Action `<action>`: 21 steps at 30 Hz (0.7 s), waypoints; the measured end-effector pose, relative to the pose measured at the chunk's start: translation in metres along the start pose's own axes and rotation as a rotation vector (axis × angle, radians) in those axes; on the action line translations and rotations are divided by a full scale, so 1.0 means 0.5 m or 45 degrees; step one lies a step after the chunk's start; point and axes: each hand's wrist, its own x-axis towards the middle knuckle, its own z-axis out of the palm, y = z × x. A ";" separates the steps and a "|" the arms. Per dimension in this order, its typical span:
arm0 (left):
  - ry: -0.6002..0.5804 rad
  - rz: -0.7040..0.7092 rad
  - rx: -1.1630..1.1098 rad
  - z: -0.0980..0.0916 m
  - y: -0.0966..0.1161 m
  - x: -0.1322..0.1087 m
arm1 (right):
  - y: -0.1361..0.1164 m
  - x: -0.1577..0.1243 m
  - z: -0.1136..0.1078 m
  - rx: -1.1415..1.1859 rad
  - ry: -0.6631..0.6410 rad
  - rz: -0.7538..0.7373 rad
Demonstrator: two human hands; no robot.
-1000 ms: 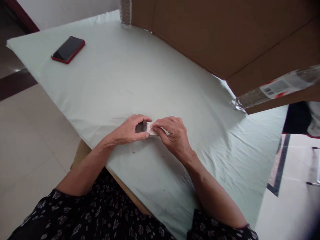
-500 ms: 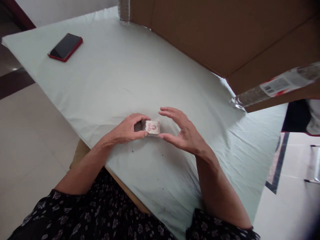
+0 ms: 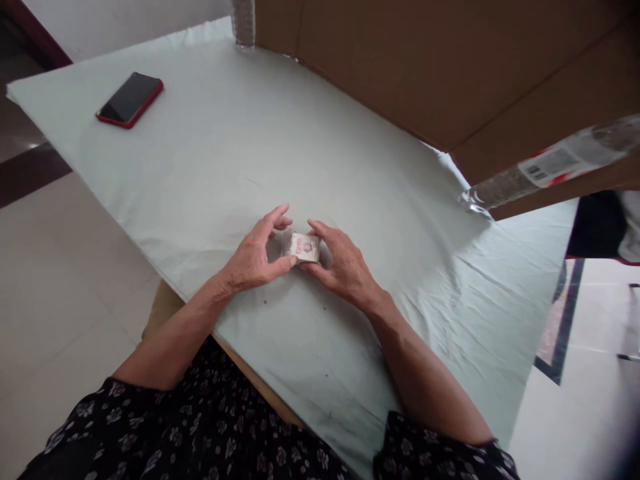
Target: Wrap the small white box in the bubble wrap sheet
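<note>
A small white pack with a reddish print and picture on top (image 3: 306,247), like a deck of cards, lies near the front of the cloth-covered table. My right hand (image 3: 345,265) grips its right end, thumb at the near side and fingers at the far side. At the pack's left end is my left hand (image 3: 255,259), its fingers lifted and spread away. The left thumb tip reaches the pack's near left corner; I cannot tell whether it touches. Something clear, like plastic, shows at the pack's left end.
A phone in a red case (image 3: 131,100) lies at the far left of the pale green tablecloth (image 3: 210,147). A large cardboard box (image 3: 400,67) with clear tape and a label stands at the back right. Small dark specks dot the cloth near the front edge.
My right hand has moved left and closed on the pack's right end. My left hand has loosened, its fingers lifting off the pack's far side.
</note>
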 end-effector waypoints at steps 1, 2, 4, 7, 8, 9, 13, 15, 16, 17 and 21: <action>-0.001 -0.004 0.032 0.000 -0.003 -0.001 | 0.002 0.000 0.002 0.004 -0.012 0.006; -0.010 -0.007 0.058 -0.001 -0.005 -0.002 | 0.004 -0.001 0.002 0.013 -0.031 0.006; -0.036 -0.008 0.070 -0.004 -0.003 -0.004 | 0.007 -0.001 -0.004 0.044 -0.062 0.006; -0.044 -0.045 0.025 -0.009 0.009 -0.007 | 0.013 0.001 -0.024 0.172 0.002 0.071; -0.043 -0.072 0.006 -0.010 0.013 -0.008 | 0.018 0.001 -0.028 0.249 0.059 0.124; -0.046 -0.104 -0.009 -0.010 0.016 -0.008 | 0.024 0.002 -0.029 0.344 0.119 0.186; -0.040 -0.232 0.000 -0.008 0.008 -0.008 | 0.071 0.005 -0.001 0.706 0.314 0.432; 0.014 -0.263 0.080 -0.009 -0.006 -0.007 | 0.109 0.003 0.017 0.798 0.452 0.543; 0.052 -0.267 0.135 -0.010 -0.013 -0.007 | 0.131 0.001 0.022 0.805 0.537 0.591; 0.094 -0.268 0.193 -0.011 -0.020 -0.007 | 0.153 -0.002 0.024 0.781 0.628 0.632; 0.226 -0.284 0.333 -0.015 -0.030 -0.009 | 0.215 -0.019 0.002 0.526 0.934 0.690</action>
